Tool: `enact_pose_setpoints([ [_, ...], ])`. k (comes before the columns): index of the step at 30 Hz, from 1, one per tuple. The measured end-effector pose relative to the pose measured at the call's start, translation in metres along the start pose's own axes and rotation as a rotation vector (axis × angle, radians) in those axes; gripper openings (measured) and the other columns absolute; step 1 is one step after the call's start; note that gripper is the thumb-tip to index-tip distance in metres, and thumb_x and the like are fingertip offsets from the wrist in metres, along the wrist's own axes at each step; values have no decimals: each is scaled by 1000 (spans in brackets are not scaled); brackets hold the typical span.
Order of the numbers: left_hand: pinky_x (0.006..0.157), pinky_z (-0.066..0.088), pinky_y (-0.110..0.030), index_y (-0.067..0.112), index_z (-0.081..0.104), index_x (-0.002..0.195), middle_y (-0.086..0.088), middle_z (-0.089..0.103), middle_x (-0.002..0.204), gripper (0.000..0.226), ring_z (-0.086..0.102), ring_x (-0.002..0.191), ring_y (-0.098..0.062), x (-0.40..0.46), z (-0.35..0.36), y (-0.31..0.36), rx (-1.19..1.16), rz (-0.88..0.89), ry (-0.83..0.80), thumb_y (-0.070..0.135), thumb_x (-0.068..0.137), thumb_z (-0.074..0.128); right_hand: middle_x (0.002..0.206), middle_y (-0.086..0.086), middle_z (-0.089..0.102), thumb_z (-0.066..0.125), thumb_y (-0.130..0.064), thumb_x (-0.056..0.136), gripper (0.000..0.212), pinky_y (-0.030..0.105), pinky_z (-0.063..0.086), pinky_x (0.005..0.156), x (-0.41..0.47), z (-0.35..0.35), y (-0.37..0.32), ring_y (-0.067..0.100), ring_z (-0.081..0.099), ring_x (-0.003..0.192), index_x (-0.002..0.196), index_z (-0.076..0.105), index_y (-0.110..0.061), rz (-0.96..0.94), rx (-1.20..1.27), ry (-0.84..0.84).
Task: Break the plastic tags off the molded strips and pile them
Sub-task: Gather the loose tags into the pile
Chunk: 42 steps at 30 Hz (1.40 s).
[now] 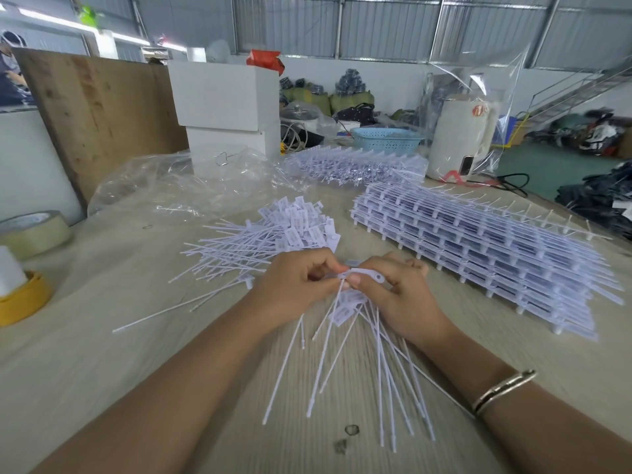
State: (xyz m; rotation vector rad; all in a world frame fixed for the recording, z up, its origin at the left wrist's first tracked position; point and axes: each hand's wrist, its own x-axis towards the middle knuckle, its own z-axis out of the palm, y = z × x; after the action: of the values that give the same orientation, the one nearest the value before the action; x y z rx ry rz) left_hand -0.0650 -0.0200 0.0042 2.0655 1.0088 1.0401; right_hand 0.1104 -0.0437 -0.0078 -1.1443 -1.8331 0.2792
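Both hands meet at the middle of the table over one white molded strip (367,276). My left hand (294,289) pinches the strip's left end between thumb and fingertips. My right hand (396,295) grips the strip from the right, and the long thin tails of its tags (345,364) fan down toward me. A pile of loose tags (273,237) lies just beyond my left hand. A tall stack of unbroken strips (478,248) sits to the right, and another heap of strips (355,164) lies farther back.
Crumpled clear plastic wrap (191,186) covers the back left of the table. Tape rolls (32,234) and a yellow roll (24,299) sit at the left edge. White boxes (225,107), a blue basket (386,138) and a white appliance (458,138) stand at the back.
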Motion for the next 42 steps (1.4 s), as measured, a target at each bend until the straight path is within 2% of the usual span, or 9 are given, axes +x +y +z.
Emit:
enact_pose_setpoints([
  [4,62,48,-28,24,67,72,2,64,62,11,60,62,-16,-4,1,4,-215,-87,-64,22,82,71,70,-2,65,56,-33,87,22,61,34,82,1,1,3,15,53,77,75,69,-20,-41,-12,-2],
  [10,59,50,-19,15,67,83,11,67,67,1,60,61,-1,2,1,8,-246,-71,-108,15,83,68,60,-9,61,59,-18,83,18,17,43,62,2,0,2,5,54,59,66,64,-21,103,515,-58],
  [14,60,50,-16,16,68,78,8,66,64,3,58,57,-1,-1,-5,4,-511,-122,-98,15,75,68,67,-1,64,57,-18,82,18,19,48,66,6,-16,9,11,57,65,67,68,-20,242,898,96],
  [18,65,41,-5,29,66,79,7,67,83,16,55,66,8,-1,-8,-10,-55,-67,141,15,78,74,78,-3,67,56,-22,91,17,13,43,70,6,-21,20,1,58,70,79,67,-17,283,324,14],
  [21,70,42,-24,16,67,91,5,64,86,16,57,80,-10,2,-5,-15,269,36,211,8,79,71,93,-6,62,56,-35,90,12,34,39,93,11,-11,21,6,56,90,93,64,-27,268,-91,-87],
  [24,73,32,-21,14,64,107,3,55,93,31,48,89,-14,4,-1,-16,430,89,253,5,78,69,113,-15,48,52,-51,84,48,41,26,104,8,-8,20,10,45,113,127,52,-29,254,-303,-111],
  [32,86,33,-25,7,56,122,-11,49,114,51,45,107,-26,2,23,2,517,263,200,6,73,70,101,-22,51,50,-58,85,9,32,21,92,8,10,2,7,41,107,83,58,-53,159,-150,-151],
  [36,90,29,-22,13,54,122,3,48,114,42,38,110,-14,-1,18,1,420,265,61,15,81,66,92,2,56,57,-7,89,23,25,41,80,8,0,7,11,55,84,72,64,-21,262,267,-81],
  [42,87,41,-35,16,59,113,4,60,109,29,52,103,-15,-3,3,-6,526,219,68,23,85,64,79,10,54,54,-14,92,20,10,38,57,8,-6,5,6,48,62,79,60,0,415,339,71],
])
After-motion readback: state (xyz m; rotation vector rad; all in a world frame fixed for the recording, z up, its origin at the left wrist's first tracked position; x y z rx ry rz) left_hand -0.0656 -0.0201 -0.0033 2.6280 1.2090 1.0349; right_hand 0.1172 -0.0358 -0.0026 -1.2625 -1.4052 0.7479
